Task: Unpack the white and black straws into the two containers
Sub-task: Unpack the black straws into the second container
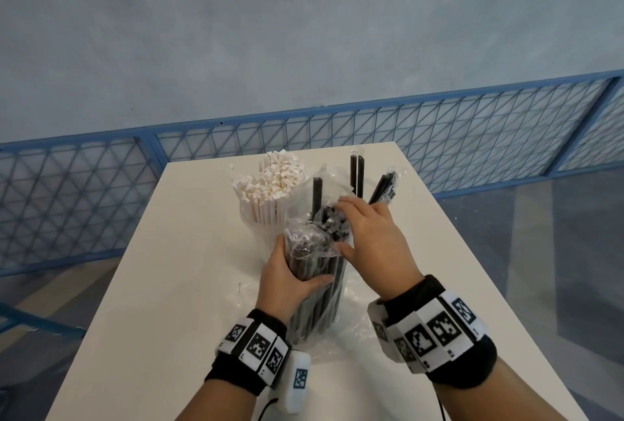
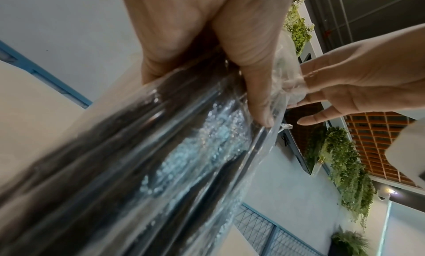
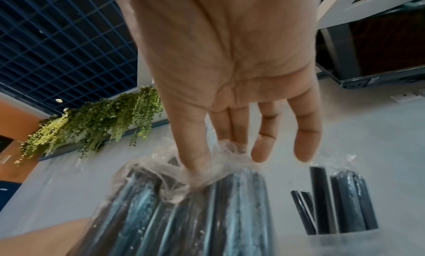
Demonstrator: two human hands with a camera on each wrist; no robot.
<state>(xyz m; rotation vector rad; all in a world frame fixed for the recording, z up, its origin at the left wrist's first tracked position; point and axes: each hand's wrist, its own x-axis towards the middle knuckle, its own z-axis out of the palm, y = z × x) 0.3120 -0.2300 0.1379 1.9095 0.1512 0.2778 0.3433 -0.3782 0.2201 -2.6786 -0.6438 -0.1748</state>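
on the white table [image 1: 189, 285] before a blue mesh fence, the left hand [image 1: 287, 280] grips the upright bagged black straws [image 1: 317, 295] while the right hand [image 1: 369, 235] pinches the bag's top, white straws [image 1: 270, 184] in a container behind.

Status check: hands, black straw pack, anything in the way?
Left hand grips bagged black straw bundle upright. Right hand pinches plastic wrap at top. White straws potted; few black straws in second container. No obstruction seen.

- No words, brand names, numbers or signs can be read in any view.
- The wrist bands [image 1: 256, 346] carry only black-and-white square code patterns; small marks beside those squares are too tiny to make out.
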